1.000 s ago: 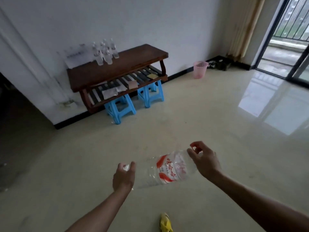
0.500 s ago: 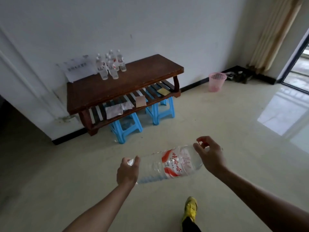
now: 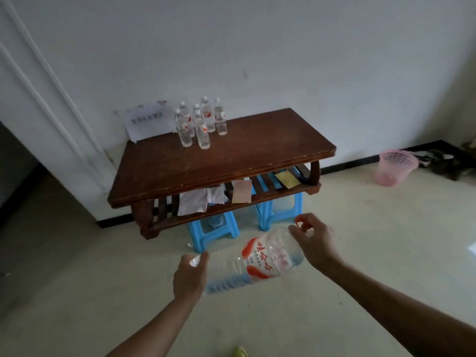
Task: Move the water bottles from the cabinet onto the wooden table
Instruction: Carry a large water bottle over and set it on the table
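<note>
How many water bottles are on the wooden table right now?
5, clustered upright at the wooden table's back left: bottles, and half hidden; others may hide behind.

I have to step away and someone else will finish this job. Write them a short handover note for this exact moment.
Left hand: gripping the cap end of the large water bottle.
Right hand: gripping its base end; the bottle is carried sideways above the floor, in front of the wooden table.
Done: five small bottles stand upright at the table's back left, beside a paper sheet.
Left: set the large bottle on the tabletop. The cabinet is out of view, so any remaining bottles cannot be counted.
</note>
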Demonstrator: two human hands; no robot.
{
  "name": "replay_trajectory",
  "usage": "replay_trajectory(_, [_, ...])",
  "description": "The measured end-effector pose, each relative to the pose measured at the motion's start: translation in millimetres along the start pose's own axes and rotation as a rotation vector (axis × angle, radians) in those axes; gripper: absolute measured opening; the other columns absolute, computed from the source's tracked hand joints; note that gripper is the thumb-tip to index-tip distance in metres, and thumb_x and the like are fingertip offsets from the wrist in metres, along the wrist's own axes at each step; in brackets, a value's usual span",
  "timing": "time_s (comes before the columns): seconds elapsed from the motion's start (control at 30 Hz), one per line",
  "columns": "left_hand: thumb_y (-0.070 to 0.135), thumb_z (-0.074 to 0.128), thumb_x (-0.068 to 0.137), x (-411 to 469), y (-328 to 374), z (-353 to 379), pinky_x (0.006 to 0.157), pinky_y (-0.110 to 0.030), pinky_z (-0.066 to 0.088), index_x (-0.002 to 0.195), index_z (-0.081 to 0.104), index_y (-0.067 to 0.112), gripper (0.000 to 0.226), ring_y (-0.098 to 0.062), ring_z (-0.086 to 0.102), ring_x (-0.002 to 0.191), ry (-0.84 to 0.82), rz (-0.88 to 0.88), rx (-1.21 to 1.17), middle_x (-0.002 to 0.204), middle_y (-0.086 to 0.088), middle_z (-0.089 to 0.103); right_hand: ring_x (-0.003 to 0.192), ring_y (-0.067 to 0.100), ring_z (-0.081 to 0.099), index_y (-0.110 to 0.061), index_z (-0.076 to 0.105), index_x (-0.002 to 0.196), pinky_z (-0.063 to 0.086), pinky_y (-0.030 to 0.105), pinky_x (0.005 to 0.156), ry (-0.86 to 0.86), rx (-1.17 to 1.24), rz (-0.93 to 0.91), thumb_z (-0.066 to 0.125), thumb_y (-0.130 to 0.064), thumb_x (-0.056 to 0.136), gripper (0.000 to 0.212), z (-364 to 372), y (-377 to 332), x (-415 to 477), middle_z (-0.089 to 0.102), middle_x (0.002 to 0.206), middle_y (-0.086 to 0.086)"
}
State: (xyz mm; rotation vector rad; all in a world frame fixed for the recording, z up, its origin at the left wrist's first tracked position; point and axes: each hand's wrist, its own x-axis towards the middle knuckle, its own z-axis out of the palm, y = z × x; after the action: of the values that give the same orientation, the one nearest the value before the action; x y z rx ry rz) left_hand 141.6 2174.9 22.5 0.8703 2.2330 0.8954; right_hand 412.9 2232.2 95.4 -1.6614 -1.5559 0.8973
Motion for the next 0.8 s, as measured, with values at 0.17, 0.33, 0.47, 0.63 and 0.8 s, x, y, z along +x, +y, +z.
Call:
replay_trajectory(0.17, [0.054,0.054,0.09,97,37,29,0.087,-0.037,0.043,0.121,0.058,0.008,0.056,-0.033,0.058,0.111,0.015,-0.042,0.011,0.12,-0.014,0.064,0.082,0.009,0.06,-0.027,0.056,0.101,0.05,0.023,0.065,-0.028,-0.026,-0.037,0.063,-0.034,0.089,0.016,34,-6,110,0.061,0.091,-0.006])
replay_trajectory(0.33, [0.067,0.05,0.082,218,100,60,0.091,-0.037,0.045,0.126,0.058,0.013,0.07,-0.03,0.058,0.115,-0.042,0.011,0.0,0.127,-0.01,0.062,0.076,0.001,0.057,-0.025,0.059,0.093,0.04,0.013,0.058,0.019,-0.048,-0.068,0.067,-0.032,0.087,0.012,60,-32,233,0.058,0.082,-0.017])
replay_trajectory(0.47, [0.067,0.049,0.079,304,172,75,0.086,-0.035,0.044,0.119,0.058,0.01,0.071,-0.031,0.059,0.108,-0.061,0.072,-0.037,0.117,-0.013,0.065,0.075,0.0,0.056,-0.023,0.061,0.095,0.037,0.014,0.057,0.115,-0.023,-0.059,0.07,-0.029,0.085,0.014,63,-67,324,0.061,0.081,-0.013])
replay_trajectory(0.63, [0.059,0.055,0.087,387,241,104,0.089,-0.035,0.042,0.121,0.058,0.01,0.06,-0.033,0.058,0.112,-0.097,0.107,0.005,0.117,-0.015,0.065,0.076,0.005,0.06,-0.025,0.061,0.097,0.042,0.019,0.057,0.203,-0.029,-0.022,0.071,-0.034,0.083,0.019,60,-72,415,0.063,0.082,-0.011])
replay_trajectory(0.8, [0.055,0.054,0.09,457,297,150,0.089,-0.035,0.042,0.122,0.057,0.008,0.057,-0.03,0.058,0.112,-0.14,0.125,-0.009,0.118,-0.012,0.064,0.077,0.003,0.059,-0.023,0.06,0.099,0.043,0.017,0.058,0.204,-0.022,-0.033,0.07,-0.032,0.085,0.02,54,-77,512,0.062,0.085,-0.012])
